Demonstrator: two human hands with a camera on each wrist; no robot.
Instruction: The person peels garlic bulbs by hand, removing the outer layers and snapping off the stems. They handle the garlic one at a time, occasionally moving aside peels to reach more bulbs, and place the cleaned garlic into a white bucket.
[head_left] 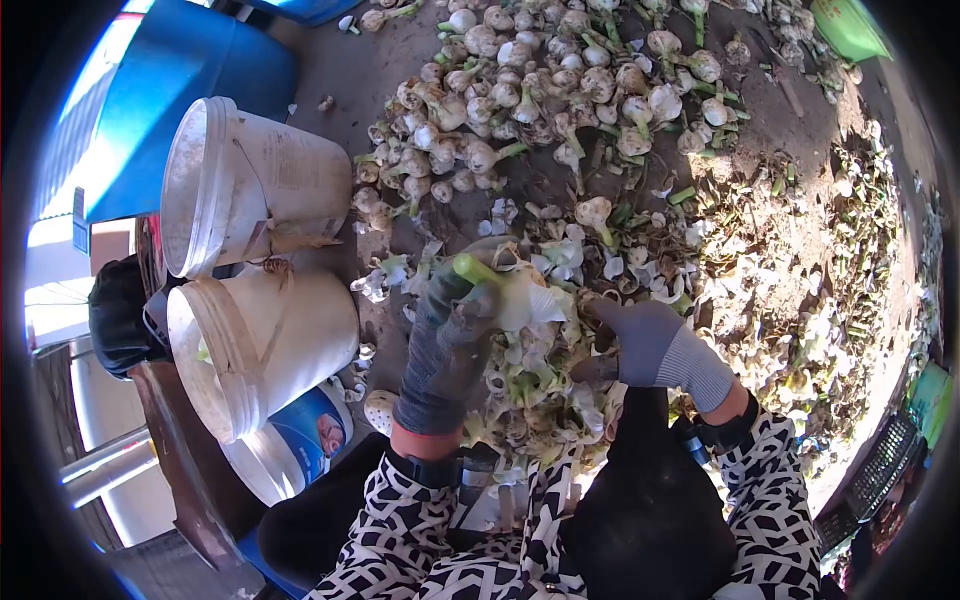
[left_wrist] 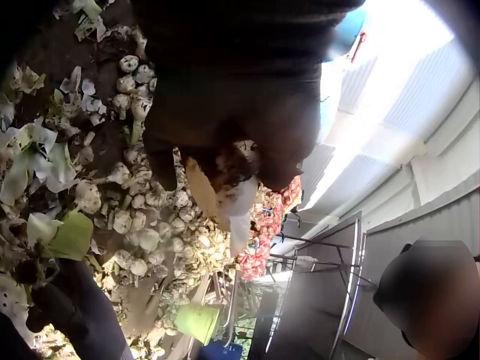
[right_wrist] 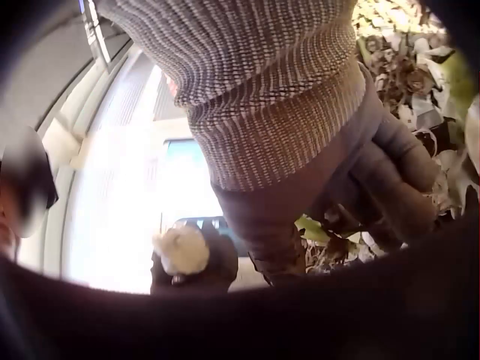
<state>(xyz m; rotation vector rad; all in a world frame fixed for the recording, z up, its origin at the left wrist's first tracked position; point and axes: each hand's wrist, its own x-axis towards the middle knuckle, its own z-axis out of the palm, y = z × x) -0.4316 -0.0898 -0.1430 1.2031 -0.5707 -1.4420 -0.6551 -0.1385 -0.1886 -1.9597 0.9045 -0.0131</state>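
Note:
My gloved left hand (head_left: 455,325) grips a garlic bulb with a thick green stem (head_left: 475,268); loose white skin (head_left: 530,303) hangs beside it. The right wrist view shows the pale bulb (right_wrist: 182,251) held in the dark left glove (right_wrist: 217,262). From the left wrist, the hand (left_wrist: 232,135) is in shadow, with papery skin (left_wrist: 217,199) hanging from it. To the right, my gloved right hand (head_left: 645,340) is low over a heap of peelings (head_left: 535,390). Its fingers (right_wrist: 397,180) bend loosely, apart from the thumb, with peelings showing through the gap.
A large pile of garlic bulbs (head_left: 540,90) covers the ground ahead. Two white buckets (head_left: 290,170) lie tipped at the left, near a blue container (head_left: 200,80). Dry skins and stalks (head_left: 790,280) spread to the right. A black crate (head_left: 885,465) stands at the far right.

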